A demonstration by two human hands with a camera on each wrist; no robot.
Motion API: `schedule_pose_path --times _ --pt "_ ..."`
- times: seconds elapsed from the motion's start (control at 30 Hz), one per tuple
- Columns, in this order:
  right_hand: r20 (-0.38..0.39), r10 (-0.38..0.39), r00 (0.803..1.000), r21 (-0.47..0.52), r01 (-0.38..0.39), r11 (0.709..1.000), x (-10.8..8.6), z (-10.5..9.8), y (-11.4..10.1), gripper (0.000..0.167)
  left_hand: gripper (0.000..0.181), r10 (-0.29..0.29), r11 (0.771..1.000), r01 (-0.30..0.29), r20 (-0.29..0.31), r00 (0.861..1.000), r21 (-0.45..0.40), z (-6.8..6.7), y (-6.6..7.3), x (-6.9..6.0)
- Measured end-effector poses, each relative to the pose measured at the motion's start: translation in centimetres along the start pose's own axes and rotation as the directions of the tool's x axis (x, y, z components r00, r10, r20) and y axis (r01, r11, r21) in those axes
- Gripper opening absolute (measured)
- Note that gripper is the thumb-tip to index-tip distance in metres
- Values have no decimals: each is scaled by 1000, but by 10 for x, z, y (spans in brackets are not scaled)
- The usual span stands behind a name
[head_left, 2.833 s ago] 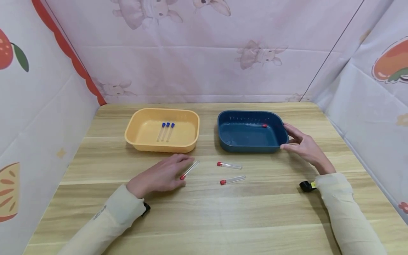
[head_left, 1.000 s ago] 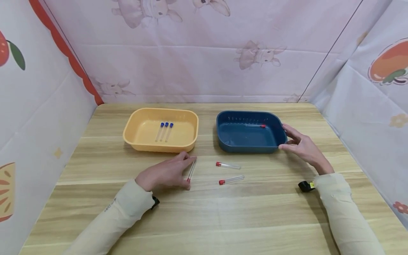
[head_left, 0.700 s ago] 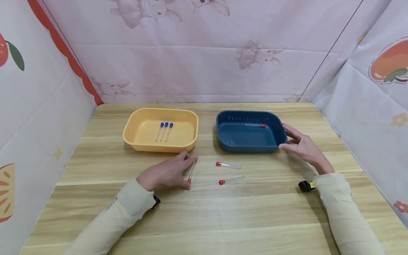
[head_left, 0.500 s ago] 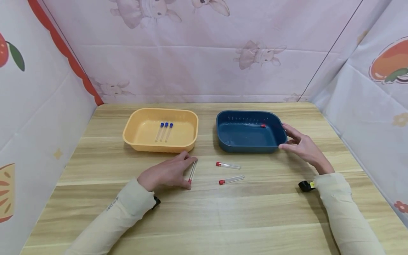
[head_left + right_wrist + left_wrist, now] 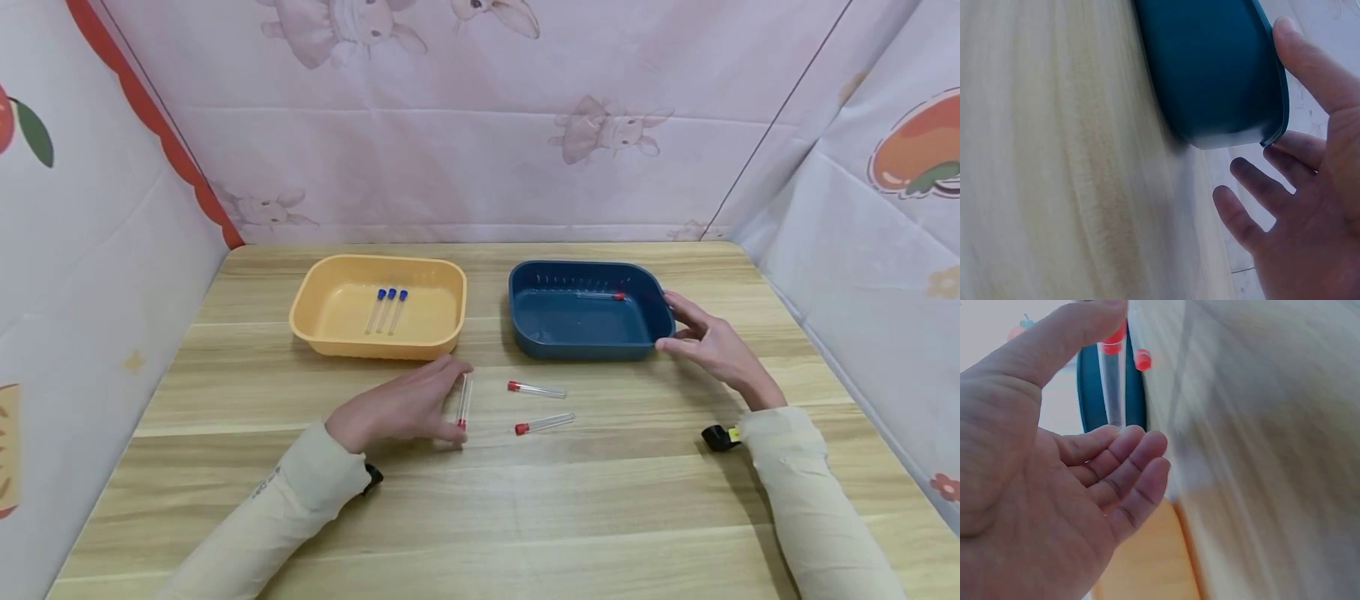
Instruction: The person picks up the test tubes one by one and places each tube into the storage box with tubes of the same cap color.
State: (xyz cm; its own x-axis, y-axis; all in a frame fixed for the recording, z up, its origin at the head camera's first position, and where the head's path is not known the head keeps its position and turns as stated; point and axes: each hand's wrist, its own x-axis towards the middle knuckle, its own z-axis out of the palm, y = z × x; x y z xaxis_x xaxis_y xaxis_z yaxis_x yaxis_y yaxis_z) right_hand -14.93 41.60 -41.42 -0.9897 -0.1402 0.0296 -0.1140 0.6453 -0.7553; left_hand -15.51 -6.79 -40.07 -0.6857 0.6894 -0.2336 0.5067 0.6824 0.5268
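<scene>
My left hand (image 5: 405, 404) holds a clear test tube (image 5: 466, 400) lengthwise, the thumb at its red cap and fingertips at the other end. In the left wrist view this tube (image 5: 1113, 387) spans from thumb to forefinger. Two more red-capped test tubes, an upper one (image 5: 537, 389) and a lower one (image 5: 545, 423), lie to its right on the table. My right hand (image 5: 716, 346) holds the right end of the dark blue basin (image 5: 592, 350), thumb and forefinger at its rim (image 5: 1282, 87); the other fingers are clear of it. One red-capped tube (image 5: 600, 295) lies inside that basin.
Left of the blue basin stands a yellow basin (image 5: 375, 347) with three blue-capped tubes (image 5: 387, 311) in it. The wooden table (image 5: 555, 525) is bordered by a printed cloth wall (image 5: 480, 175) at the back and cloth on both sides.
My left hand has reached the red-capped tube, turned it closer to in line with my view, and shifted it slightly right between thumb and fingers. My right hand stays at the blue basin.
</scene>
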Motion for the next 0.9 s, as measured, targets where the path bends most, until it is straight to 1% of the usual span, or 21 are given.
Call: schedule_pose_path --times 0.13,0.3,0.47,0.6,0.73,0.8,0.9 --pt "-8 15 1000 1 -15 1000 0 2 1 82 90 48 999 -48 -27 998 -2 -6 8 2" --pt "-21 33 999 -1 -33 999 0 3 1 81 88 115 993 -116 -62 991 -14 -19 17 10" --pt "-22 46 999 0 -46 999 -1 3 1 81 88 152 986 -158 -103 983 -53 -35 23 26" --pt "-17 50 999 5 -50 999 0 3 1 81 90 154 980 -169 -141 978 -105 -45 29 38" --pt "-17 51 999 4 -51 999 1 2 1 82 92 169 971 -191 -158 973 -141 -50 35 52" --pt "-10 34 999 1 -34 999 1 0 0 82 93 184 967 -208 -162 970 -150 -51 39 60" --pt "4 3 1000 0 -3 1000 2 -1 -1 82 92 186 961 -215 -173 967 -171 -51 45 73"
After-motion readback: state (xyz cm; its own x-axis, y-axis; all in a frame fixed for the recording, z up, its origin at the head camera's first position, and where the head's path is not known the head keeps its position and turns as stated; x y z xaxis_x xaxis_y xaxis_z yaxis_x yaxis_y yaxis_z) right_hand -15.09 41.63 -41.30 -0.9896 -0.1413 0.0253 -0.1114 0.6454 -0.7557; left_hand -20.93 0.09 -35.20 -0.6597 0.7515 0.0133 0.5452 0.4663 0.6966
